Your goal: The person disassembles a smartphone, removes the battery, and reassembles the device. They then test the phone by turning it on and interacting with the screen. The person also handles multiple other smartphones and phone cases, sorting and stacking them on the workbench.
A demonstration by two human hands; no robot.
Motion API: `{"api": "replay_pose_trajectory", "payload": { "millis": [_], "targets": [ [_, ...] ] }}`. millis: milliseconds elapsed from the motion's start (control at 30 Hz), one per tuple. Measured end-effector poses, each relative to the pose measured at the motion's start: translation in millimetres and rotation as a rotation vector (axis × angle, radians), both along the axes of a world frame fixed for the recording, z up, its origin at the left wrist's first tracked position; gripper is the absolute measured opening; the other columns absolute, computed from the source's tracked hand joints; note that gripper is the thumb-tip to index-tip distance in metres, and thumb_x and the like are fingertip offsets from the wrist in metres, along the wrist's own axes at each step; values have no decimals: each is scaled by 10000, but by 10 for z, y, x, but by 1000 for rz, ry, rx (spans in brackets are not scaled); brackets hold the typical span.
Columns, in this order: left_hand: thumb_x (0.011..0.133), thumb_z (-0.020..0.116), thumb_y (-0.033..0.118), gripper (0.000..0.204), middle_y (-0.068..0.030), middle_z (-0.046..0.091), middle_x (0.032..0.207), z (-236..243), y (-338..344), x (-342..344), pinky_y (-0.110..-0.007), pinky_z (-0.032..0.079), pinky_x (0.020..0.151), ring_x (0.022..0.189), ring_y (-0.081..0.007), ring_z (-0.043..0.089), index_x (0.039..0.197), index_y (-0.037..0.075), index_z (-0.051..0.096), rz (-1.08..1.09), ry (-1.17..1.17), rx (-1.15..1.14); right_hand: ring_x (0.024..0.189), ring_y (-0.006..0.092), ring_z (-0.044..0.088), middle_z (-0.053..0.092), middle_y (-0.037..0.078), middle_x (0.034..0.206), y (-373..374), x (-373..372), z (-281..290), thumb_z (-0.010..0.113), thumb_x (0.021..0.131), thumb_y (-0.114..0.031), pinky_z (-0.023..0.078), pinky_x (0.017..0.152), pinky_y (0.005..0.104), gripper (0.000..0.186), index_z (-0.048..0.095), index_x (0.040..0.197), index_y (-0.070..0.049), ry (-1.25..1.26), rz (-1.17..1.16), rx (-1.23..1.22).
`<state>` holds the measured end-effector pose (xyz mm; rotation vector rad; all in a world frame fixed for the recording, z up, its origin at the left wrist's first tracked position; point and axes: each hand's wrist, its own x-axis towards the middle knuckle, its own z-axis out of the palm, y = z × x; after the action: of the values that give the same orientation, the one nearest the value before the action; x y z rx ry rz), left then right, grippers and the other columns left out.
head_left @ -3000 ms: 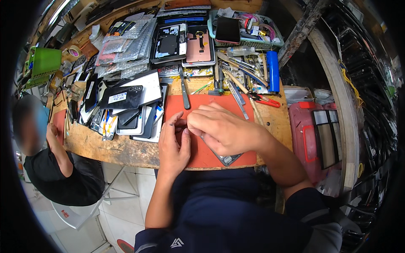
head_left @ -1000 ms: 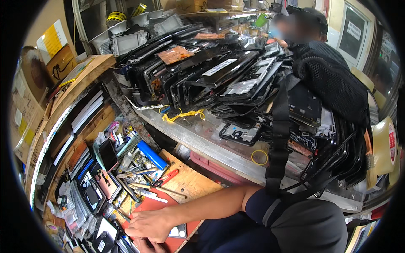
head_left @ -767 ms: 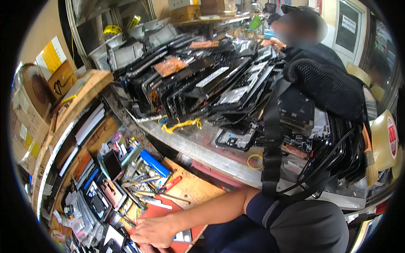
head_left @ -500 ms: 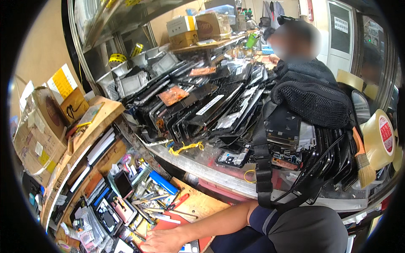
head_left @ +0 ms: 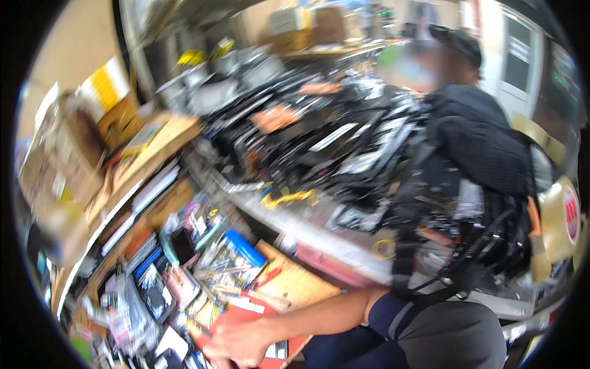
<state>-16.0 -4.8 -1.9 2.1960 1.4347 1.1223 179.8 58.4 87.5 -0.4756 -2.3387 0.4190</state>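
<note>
My right hand [head_left: 241, 343] reaches in from the right and rests low over a red mat [head_left: 231, 318] on the bench. Its fingers are curled down, and a thin grey tool [head_left: 204, 331] shows at their edge. Blur and the lower rim hide what lies between the fingertips. Part of a black-and-white phone-like piece [head_left: 279, 350] lies on the mat beside the wrist. Beyond the hand are slim hand tools [head_left: 230, 277], a red-handled tool [head_left: 269, 277] and a blue cylinder [head_left: 244, 247]. My left hand is out of view.
Stacks of dark phone panels [head_left: 344, 141] cover the metal-edged table [head_left: 319, 230]. A black bag [head_left: 479, 135] with hanging straps sits on the right, near tape rolls [head_left: 560, 215]. Another person [head_left: 458, 58] is behind it. Cardboard boxes [head_left: 67, 154] stand on the left shelf.
The view has swung and blurred, so the surroundings sit further right. My right hand stays low over the red mat, its fingers still curled. The other person's head has turned.
</note>
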Motion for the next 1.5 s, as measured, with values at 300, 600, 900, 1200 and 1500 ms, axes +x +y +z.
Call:
{"api": "replay_pose_trajectory", "payload": {
  "millis": [300,600,900,1200,1500],
  "targets": [
    [922,723,7,92,-200,635,932,151,58,189,-488,495,831,903,-429,626,988,-2,659,13,67,65,789,376,673,660,155,855,71,216,-252,666,831,-36,487,757,472,236,537,1029,-36,-77,-72,-55],
    [913,743,-12,124,-172,636,964,103,57,185,-496,494,847,948,-404,609,1022,-8,685,44,-35,20,819,361,689,674,128,863,143,235,-164,753,867,-32,512,790,451,221,559,972,-40,-41,-10,-181],
    [914,739,-29,107,-175,640,926,149,70,178,-474,482,809,908,-397,604,1002,-7,682,48,-50,14,806,372,685,677,127,850,155,248,-207,735,874,-61,477,745,459,268,530,1046,-42,-92,-73,-109],
    [919,771,22,104,-142,655,947,136,70,179,-476,496,823,935,-373,616,1000,11,708,41,-32,0,829,355,682,649,130,907,152,254,-232,661,795,61,518,745,434,290,505,1025,-22,-45,-57,-238],
    [874,822,17,114,-138,701,904,103,57,215,-427,526,799,891,-338,668,930,1,724,173,-109,59,751,223,667,661,110,856,208,180,-364,719,983,25,529,680,350,224,498,998,-13,188,-111,-339]
  ]
}}
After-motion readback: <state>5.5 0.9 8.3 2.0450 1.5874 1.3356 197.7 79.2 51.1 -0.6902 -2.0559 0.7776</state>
